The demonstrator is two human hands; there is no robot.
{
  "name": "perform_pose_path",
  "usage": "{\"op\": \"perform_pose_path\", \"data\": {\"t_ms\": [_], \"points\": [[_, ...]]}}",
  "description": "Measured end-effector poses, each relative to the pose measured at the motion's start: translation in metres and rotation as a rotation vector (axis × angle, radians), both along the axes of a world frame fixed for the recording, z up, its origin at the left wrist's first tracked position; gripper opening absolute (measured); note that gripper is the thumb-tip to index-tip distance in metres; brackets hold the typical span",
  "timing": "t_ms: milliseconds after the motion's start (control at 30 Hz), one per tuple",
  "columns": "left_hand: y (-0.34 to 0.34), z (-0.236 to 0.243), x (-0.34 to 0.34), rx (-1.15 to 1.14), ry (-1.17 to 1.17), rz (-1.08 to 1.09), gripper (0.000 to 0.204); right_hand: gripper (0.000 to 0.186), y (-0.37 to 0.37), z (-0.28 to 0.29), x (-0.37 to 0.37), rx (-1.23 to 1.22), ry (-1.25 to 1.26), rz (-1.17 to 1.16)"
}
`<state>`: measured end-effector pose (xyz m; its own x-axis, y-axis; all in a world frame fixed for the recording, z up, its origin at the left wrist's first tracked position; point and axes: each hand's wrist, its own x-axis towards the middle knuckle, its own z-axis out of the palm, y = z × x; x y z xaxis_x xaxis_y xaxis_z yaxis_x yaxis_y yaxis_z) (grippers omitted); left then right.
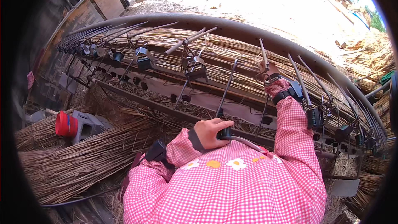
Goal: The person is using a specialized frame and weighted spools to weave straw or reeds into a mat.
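My left hand [209,132] is closed around a dark green spool [225,132] close to my chest, thumb and fingers bent over it. A curved grey metal piece [245,142] lies against my smock beside that hand. My right arm reaches forward over the frame. My right hand [270,69] is bent at the reeds [232,60], just below a metal prong and beside a wire loop [261,77]; what its fingertips hold is hidden. The long reeds lie crosswise along a curved brown pipe [207,20].
Prongs and hanging spools [144,59] on metal holders line the frame on both sides. Reed bundles [83,157] lie at left, near a red bucket [66,124] and a grey concrete block [88,126]. More straw [369,52] is heaped at far right.
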<state>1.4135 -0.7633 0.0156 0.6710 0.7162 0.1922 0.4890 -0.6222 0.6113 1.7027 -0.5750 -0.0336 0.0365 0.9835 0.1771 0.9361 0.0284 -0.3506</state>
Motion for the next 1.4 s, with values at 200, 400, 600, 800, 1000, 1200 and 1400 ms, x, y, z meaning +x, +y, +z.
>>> {"op": "perform_pose_path", "data": {"t_ms": [200, 400, 600, 800, 1000, 1200, 1400], "points": [[-0.037, 0.015, -0.088, -0.249, -0.448, 0.202, 0.062, 0.025, -0.028, -0.009, -0.035, 0.221, 0.304, 0.152], [-0.034, 0.076, -0.056, 0.148, -1.097, -0.442, 0.058, 0.058, -0.181, 0.095, -0.121, -0.815, 1.324, 1.067], [0.009, 0.077, -0.023, 0.475, -0.75, 0.086, 0.026, 0.02, -0.215, 0.157, -0.138, -0.361, 1.807, 1.539], [0.051, 0.041, 0.061, 1.019, 0.12, -0.015, 0.029, 0.041, -0.221, 0.144, -0.146, -0.864, 1.444, 1.278], [0.091, 0.021, 0.05, 0.02, 0.347, -0.163, 0.018, 0.054, -0.147, 0.067, -0.052, -0.611, 2.258, 0.468], [0.15, -0.019, 0.102, -1.201, -1.153, -0.168, 0.034, 0.05, -0.061, -0.03, -0.024, -0.26, 2.746, 0.214], [0.196, -0.035, 0.124, 0.257, -0.152, -0.03, 0.097, 0.032, -0.034, -0.015, -0.032, -0.173, 2.554, -0.153]]}}
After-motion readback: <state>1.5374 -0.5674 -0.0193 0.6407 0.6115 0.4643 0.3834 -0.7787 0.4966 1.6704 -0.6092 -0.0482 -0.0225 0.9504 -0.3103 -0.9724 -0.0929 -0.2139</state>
